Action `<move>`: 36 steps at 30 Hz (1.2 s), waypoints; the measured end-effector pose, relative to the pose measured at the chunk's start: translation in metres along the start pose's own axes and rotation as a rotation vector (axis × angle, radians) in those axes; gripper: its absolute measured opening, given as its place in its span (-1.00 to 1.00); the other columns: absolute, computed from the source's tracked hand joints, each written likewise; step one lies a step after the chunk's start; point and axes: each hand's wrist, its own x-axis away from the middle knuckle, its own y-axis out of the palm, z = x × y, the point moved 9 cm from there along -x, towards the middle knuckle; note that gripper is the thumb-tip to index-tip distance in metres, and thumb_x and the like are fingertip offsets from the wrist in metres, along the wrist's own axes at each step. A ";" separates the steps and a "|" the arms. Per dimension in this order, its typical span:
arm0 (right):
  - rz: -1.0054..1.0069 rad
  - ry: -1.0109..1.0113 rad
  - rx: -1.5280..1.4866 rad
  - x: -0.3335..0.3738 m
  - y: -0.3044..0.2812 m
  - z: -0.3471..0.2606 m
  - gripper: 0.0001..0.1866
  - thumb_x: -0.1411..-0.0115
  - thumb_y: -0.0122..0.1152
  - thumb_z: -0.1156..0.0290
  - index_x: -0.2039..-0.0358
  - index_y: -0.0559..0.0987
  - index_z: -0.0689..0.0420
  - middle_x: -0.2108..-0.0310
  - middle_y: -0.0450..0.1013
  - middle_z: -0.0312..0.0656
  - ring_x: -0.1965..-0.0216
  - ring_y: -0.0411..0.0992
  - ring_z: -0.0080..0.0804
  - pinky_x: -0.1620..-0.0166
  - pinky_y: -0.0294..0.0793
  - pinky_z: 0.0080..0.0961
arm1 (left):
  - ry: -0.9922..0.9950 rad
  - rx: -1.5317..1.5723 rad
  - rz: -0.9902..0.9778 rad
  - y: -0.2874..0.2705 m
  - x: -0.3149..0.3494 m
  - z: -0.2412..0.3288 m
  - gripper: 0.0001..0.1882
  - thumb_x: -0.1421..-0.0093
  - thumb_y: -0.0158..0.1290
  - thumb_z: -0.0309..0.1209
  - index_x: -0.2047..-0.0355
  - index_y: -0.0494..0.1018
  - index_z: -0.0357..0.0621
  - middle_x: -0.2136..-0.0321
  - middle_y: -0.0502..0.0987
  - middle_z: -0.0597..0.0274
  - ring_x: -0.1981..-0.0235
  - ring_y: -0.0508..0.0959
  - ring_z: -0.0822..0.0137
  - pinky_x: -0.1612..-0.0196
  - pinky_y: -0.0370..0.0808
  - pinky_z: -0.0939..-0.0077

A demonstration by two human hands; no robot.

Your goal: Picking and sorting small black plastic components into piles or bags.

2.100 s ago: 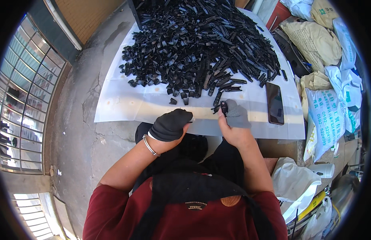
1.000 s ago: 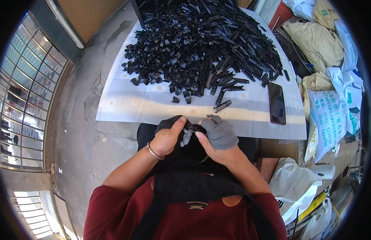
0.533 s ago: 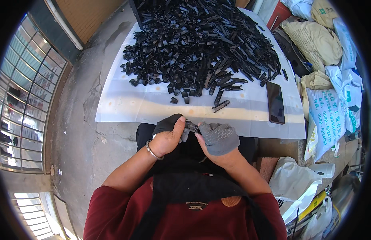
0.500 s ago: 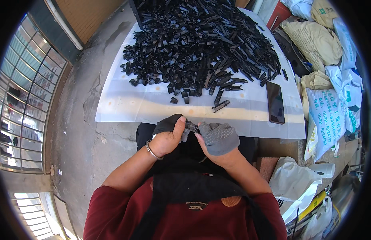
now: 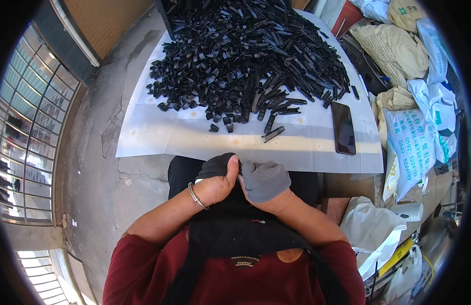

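My left hand (image 5: 218, 175), in a dark fingerless glove with a metal bangle at the wrist, is closed above my lap. Pressed up against it is my right hand (image 5: 266, 181), curled in a grey dotted glove. Between them they grip a small black plastic part (image 5: 240, 168), and only a dark sliver of it shows between the thumbs. Beyond my hands, a large heap of black plastic pieces (image 5: 230, 66) covers the far part of a white sheet (image 5: 159, 140). Short curved pieces lie mostly on the left, long narrow strips on the right. One loose strip (image 5: 273, 134) lies closest to me.
A dark phone (image 5: 343, 128) rests on the sheet's right side. Stuffed sacks (image 5: 409, 147) are stacked along the right, with a white plastic bag (image 5: 370, 226) nearer me. A barred window (image 5: 29, 132) stands left, beyond the concrete floor (image 5: 101, 178).
Both hands have shifted slightly left and drawn closer together. The black part that showed between them is now nearly hidden. The whole view has moved a little.
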 end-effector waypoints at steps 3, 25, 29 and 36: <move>0.051 0.031 -0.122 0.006 0.007 0.000 -0.66 0.01 0.17 0.26 0.23 0.47 0.15 0.37 0.43 -0.12 0.35 0.40 -0.12 0.28 0.39 -0.27 | 0.008 0.046 -0.061 0.009 0.004 -0.008 -0.71 -0.24 -0.27 -0.33 0.46 0.38 -0.23 0.47 0.47 -0.04 0.39 0.45 -0.09 0.31 0.36 0.16; 0.159 0.902 -0.020 0.088 -0.051 0.262 -0.45 -0.03 0.15 0.19 0.04 0.35 0.29 0.45 0.44 -0.12 0.48 0.41 -0.37 0.40 0.37 -0.43 | 0.154 -0.289 -0.303 0.087 0.057 -0.073 -0.69 -0.16 -0.14 -0.27 0.39 0.47 -0.27 0.40 0.49 -0.12 0.33 0.49 0.00 0.24 0.42 0.22; 0.291 0.589 -0.787 0.013 -0.038 0.156 -0.44 -0.08 0.12 0.37 -0.07 0.22 0.29 0.38 0.33 -0.27 0.40 0.26 -0.63 0.36 0.30 -0.69 | 0.165 -0.252 -0.375 0.092 0.060 -0.076 -0.69 -0.15 -0.14 -0.25 0.45 0.48 -0.25 0.43 0.51 -0.05 0.35 0.49 0.01 0.22 0.42 0.23; -0.018 -0.187 -0.312 -0.159 0.043 -0.062 -0.33 0.15 0.25 0.11 0.07 0.35 0.26 0.18 0.38 0.12 0.16 0.37 0.02 0.10 0.35 -0.20 | 0.176 -0.161 -0.326 0.089 0.062 -0.076 -0.68 -0.15 -0.14 -0.29 0.24 0.41 -0.28 0.21 0.44 -0.10 0.15 0.40 -0.05 0.01 0.29 0.19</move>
